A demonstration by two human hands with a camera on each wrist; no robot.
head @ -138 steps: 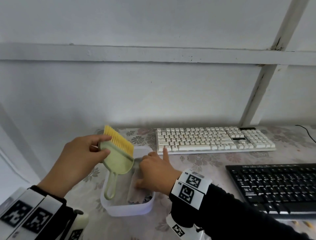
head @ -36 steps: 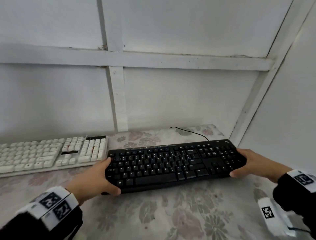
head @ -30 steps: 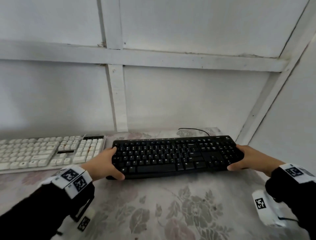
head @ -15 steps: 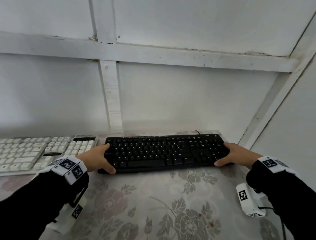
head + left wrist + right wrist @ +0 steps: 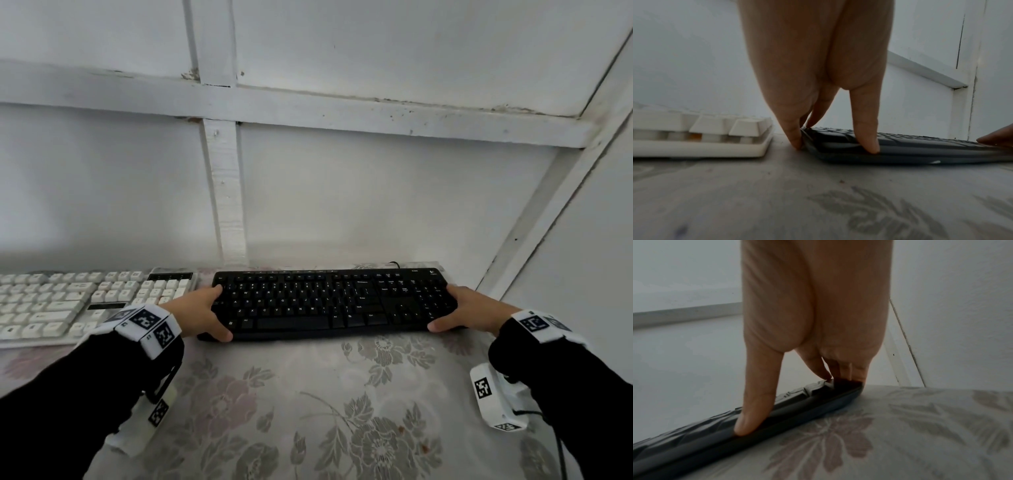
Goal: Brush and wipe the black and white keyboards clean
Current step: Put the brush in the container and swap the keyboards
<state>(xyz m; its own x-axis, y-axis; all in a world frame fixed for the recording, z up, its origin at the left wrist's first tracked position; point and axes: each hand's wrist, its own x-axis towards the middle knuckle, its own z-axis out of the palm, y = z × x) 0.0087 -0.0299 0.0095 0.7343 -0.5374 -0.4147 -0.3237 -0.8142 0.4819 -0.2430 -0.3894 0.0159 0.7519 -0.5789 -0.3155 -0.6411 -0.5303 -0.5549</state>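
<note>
The black keyboard (image 5: 335, 303) lies flat on the flowered tablecloth, close to the back wall. My left hand (image 5: 210, 313) grips its left end, thumb on the front edge and fingers (image 5: 795, 136) round the side. My right hand (image 5: 455, 310) grips the right end the same way, thumb (image 5: 754, 415) on the front rim and fingers at the far corner. The left wrist view shows the black keyboard (image 5: 920, 146) sitting on the cloth, and the right wrist view shows the black keyboard (image 5: 777, 421) edge-on. The white keyboard (image 5: 78, 305) lies just left of it, a narrow gap between them, white keyboard (image 5: 701, 139).
The back wall with its white post (image 5: 227, 205) stands right behind both keyboards. A side wall closes off the right corner. A black cable (image 5: 394, 263) runs out behind the black keyboard. The tablecloth (image 5: 308, 394) stretches toward me in front of it.
Both hands have slid the black keyboard away from me toward the wall, level with the white one, keeping hold of its ends. Earlier the hands were at a brush and white tub.
</note>
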